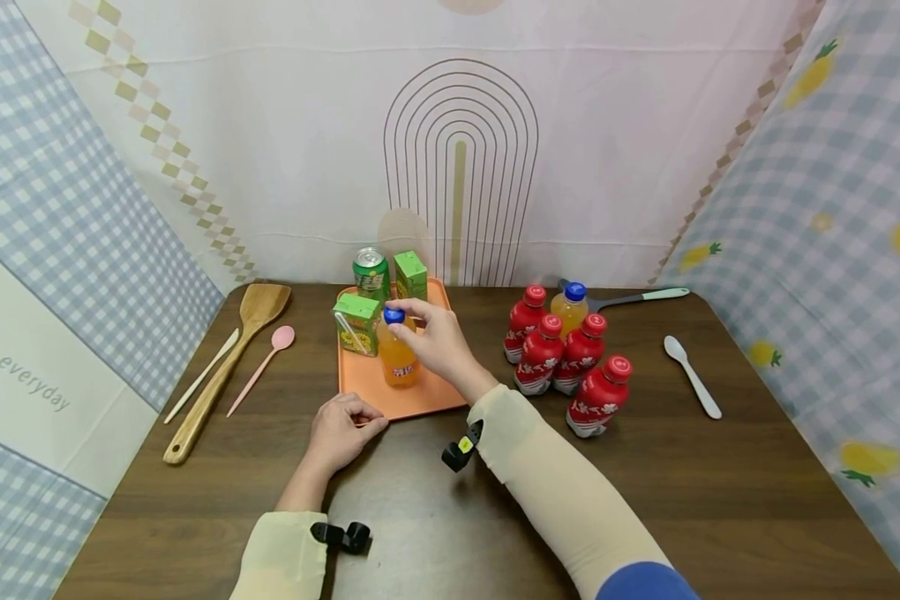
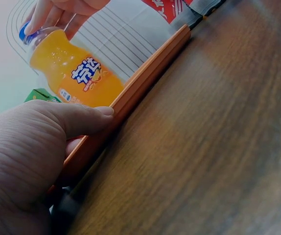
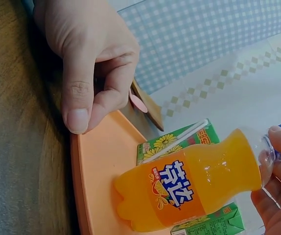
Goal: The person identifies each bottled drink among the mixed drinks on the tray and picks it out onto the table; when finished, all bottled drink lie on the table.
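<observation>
An orange tray (image 1: pixel 427 404) lies on the table, and my left hand (image 1: pixel 345 429) pinches its rim at the near left corner. The thumb (image 2: pixel 89 117) lies across the rim in the left wrist view. My right hand (image 1: pixel 442 337) holds an orange soda bottle (image 1: pixel 399 362) by its neck, just below the blue cap (image 1: pixel 393 316). The bottle stands upright over the tray; its label (image 3: pixel 172 185) shows in the right wrist view. Behind it on the tray are a green juice carton with a straw (image 1: pixel 357 321), a green can (image 1: pixel 371 273) and a second green carton (image 1: pixel 411 275).
Right of the tray stand several red bottles (image 1: pixel 542 354) and another orange soda bottle (image 1: pixel 570 310). A dark utensil with a pale handle (image 1: pixel 663 293) and a white spoon (image 1: pixel 692 377) lie farther right. At left lie a wooden spatula (image 1: pixel 221 375), a pink spoon (image 1: pixel 262 367) and a white stick-like utensil (image 1: pixel 202 377).
</observation>
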`<state>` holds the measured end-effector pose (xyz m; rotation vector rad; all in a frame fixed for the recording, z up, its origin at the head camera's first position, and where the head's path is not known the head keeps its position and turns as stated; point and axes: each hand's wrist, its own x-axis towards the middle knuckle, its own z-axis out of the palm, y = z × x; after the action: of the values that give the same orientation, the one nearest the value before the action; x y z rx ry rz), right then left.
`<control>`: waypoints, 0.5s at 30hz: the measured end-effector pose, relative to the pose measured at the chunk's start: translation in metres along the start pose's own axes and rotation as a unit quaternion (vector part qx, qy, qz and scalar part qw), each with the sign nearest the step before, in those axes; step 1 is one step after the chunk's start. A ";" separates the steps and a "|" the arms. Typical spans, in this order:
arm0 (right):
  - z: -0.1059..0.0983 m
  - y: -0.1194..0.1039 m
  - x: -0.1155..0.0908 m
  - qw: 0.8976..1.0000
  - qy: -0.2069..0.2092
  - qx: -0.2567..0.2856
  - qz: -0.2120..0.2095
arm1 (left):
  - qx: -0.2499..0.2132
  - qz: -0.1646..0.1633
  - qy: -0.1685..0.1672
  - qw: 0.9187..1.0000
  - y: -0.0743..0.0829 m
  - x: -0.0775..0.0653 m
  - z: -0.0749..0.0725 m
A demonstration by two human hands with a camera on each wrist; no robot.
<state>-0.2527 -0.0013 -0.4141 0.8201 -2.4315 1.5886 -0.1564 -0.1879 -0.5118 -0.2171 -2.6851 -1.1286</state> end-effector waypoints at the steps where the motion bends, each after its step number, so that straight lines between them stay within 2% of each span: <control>1: 0.000 0.000 -0.001 1.000 0.000 -0.001 -0.002 | 0.000 -0.001 0.000 1.000 0.000 0.000 0.000; 8: -0.002 0.001 -0.010 1.000 0.007 0.001 -0.009 | 0.002 -0.001 0.001 1.000 0.000 0.000 0.000; 15: -0.006 0.000 -0.019 0.999 0.010 0.028 -0.012 | 0.006 0.002 0.001 1.000 0.000 0.000 0.000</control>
<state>-0.2378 0.0104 -0.4184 0.8356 -2.3632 1.6555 -0.1569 -0.1878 -0.5121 -0.2197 -2.6879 -1.1105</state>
